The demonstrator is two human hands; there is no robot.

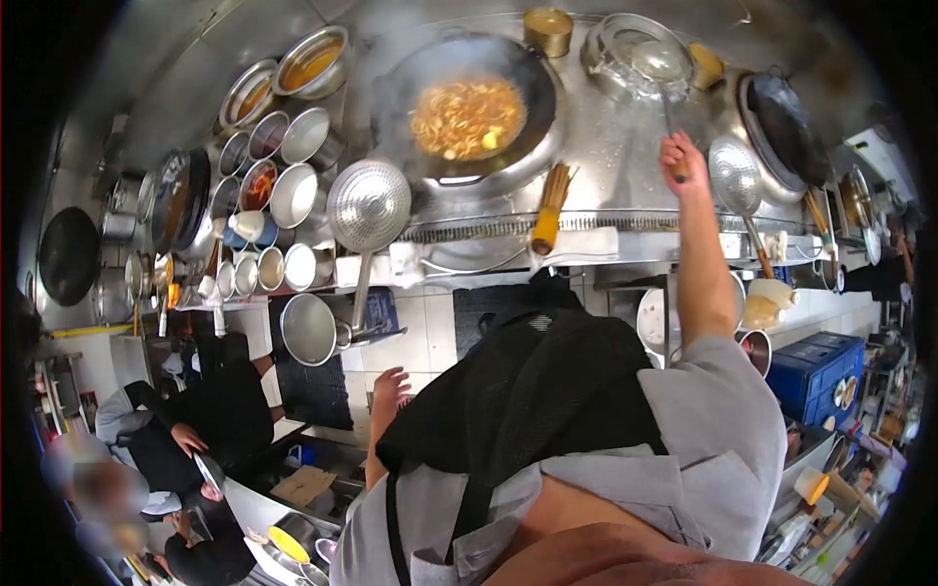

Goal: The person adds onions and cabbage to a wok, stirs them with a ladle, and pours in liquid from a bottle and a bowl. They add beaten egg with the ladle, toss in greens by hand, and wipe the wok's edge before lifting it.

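My right hand (681, 164) is closed round the handle of a ladle (657, 62), whose bowl is over a metal pot (613, 59) at the back of the stove. My left hand (391, 388) hangs low beside my body, fingers apart, holding nothing. Noodles (469, 117) with yellow pieces lie in a steaming black wok (539, 86). A bamboo brush (552, 210) with a yellow-wrapped handle rests on the stove's front edge. Left of the wok is a large perforated skimmer (369, 205).
Metal seasoning containers (293, 195) and two bowls of orange liquid (311, 64) stand at the left. Another skimmer (735, 176) and a dark wok (782, 112) are at the right. A blue crate (814, 376) is lower right; co-workers (220, 420) are lower left.
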